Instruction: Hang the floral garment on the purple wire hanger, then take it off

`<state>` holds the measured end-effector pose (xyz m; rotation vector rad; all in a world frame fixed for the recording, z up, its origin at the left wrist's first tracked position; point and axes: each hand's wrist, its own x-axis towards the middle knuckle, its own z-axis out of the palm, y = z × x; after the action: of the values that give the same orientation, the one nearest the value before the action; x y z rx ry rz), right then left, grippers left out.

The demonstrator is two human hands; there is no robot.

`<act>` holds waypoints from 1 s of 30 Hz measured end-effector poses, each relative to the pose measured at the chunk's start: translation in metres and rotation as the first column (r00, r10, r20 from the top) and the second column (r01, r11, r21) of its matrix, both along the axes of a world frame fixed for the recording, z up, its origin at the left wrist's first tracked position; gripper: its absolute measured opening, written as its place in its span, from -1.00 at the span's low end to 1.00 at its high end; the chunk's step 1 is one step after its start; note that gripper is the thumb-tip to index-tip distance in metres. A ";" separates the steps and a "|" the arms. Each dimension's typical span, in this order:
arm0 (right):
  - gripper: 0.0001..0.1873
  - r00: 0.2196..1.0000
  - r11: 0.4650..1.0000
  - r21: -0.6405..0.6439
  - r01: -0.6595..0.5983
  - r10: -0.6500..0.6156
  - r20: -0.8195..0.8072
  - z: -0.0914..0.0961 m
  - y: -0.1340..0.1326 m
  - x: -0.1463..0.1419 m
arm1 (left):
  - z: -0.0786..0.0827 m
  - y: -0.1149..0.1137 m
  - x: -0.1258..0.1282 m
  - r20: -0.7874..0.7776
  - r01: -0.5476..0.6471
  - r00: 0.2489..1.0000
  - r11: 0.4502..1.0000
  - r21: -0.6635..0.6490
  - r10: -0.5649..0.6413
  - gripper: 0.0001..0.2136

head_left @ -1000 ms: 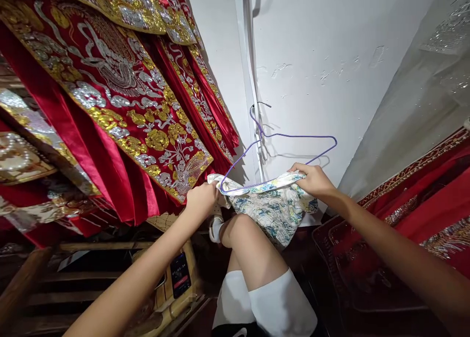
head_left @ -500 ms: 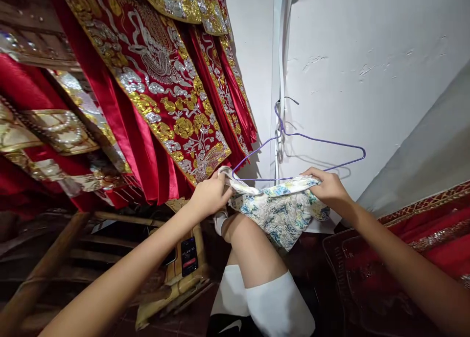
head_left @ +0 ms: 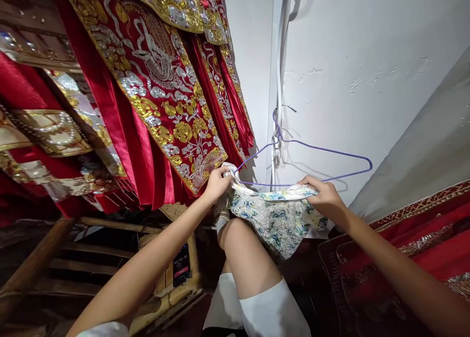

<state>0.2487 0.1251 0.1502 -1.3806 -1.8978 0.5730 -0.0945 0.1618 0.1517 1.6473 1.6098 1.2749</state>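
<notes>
A purple wire hanger (head_left: 323, 151) hangs by its hook against the white wall (head_left: 348, 48). A floral blue-and-cream garment (head_left: 275, 217) drapes from the hanger's lower bar over my raised knee (head_left: 238, 234). My left hand (head_left: 216, 182) is closed on the garment's left end, beside the hanger's left corner. My right hand (head_left: 325, 197) is closed on the garment's right end, just under the lower bar.
Red robes with gold and silver embroidery (head_left: 154, 82) hang at the left, close to my left hand. More red embroidered cloth (head_left: 422, 244) lies at the right. A phone (head_left: 181, 271) rests on a wooden bench (head_left: 161, 288) below.
The view shifted left, then settled. The hanger tilted slightly, its right end lower. Both hands stayed on the garment, and the left hand rose a little toward the hanger's corner.
</notes>
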 end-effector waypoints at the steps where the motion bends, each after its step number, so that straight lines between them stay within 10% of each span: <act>1: -0.62 1.000 1.000 0.003 -0.001 0.001 0.003 0.000 -0.001 -0.001 | 0.002 0.003 0.000 -0.112 -0.011 0.994 1.000 0.015 0.013 -0.74; 8: -0.74 0.998 0.995 0.087 -0.056 0.057 0.001 -0.005 0.001 -0.006 | 0.027 0.013 -0.001 -0.501 0.018 0.862 0.992 -0.128 -0.080 -0.79; 20: -0.38 0.992 0.996 0.012 -0.092 0.090 0.091 0.007 -0.008 -0.003 | 0.055 0.015 0.049 -0.528 0.222 0.846 0.950 0.221 -0.075 -0.86; 26: -0.04 0.973 0.936 0.281 0.213 -0.229 0.022 0.032 0.007 0.043 | 0.044 0.003 0.045 -0.562 0.209 0.826 0.946 0.249 -0.035 -0.88; 30: -0.39 0.957 0.937 0.193 0.290 -0.287 -0.044 0.058 0.031 0.064 | 0.046 -0.003 0.044 -0.592 0.157 0.806 0.953 0.260 0.029 -0.85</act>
<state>0.3126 0.1556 0.2083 -1.4810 -1.6490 0.2415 -0.0501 0.1591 0.1978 2.4573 1.7281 1.0584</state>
